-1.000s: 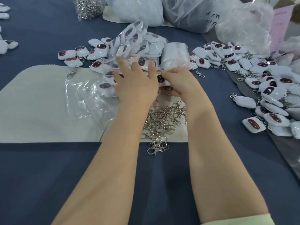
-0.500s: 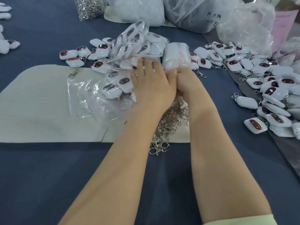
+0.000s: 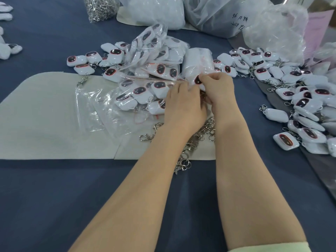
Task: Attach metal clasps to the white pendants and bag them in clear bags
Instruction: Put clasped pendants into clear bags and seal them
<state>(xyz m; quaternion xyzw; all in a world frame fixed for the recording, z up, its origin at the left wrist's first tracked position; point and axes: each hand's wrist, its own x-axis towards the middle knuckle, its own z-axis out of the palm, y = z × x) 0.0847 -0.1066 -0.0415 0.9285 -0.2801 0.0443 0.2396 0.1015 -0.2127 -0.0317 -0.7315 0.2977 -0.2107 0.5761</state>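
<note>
- The blue cloth (image 3: pixel 54 197) covers the whole table, and both my forearms reach out across it.
- A cream mat (image 3: pixel 45 115) lies on the cloth to my left and under my hands.
- Big plastic sacks (image 3: pixel 154 11) stand along the far edge, with a smaller sack of metal rings (image 3: pixel 101 6) to their left.
- A heap of loose pendants (image 3: pixel 300 99) spreads down the right side, dark ovals facing all ways.
- The filled bags (image 3: pixel 156 51) are heaped in the middle beyond my hands, some on the mat's far edge and some lying over one another.
- Empty flat bags (image 3: pixel 94 106) lie on the mat, left of my hands.
- The loose clasps (image 3: pixel 200 135) sit in a pile on the mat, partly under my wrists.
- My left hand (image 3: pixel 183 108) is knuckles up, its fingers curled down onto the clear bag (image 3: pixel 189 84). The tips are buried in plastic.
- My right hand (image 3: pixel 218 88) touches the left, thumb and fingers pinched narrowly round the pendant (image 3: pixel 197 80) through that bag.
- That pendant is above the mat's far edge, against the heap of filled bags. Only its end shows. The dark oval faces up and to my left, and its long axis runs away from me, leaning a little to the right.
</note>
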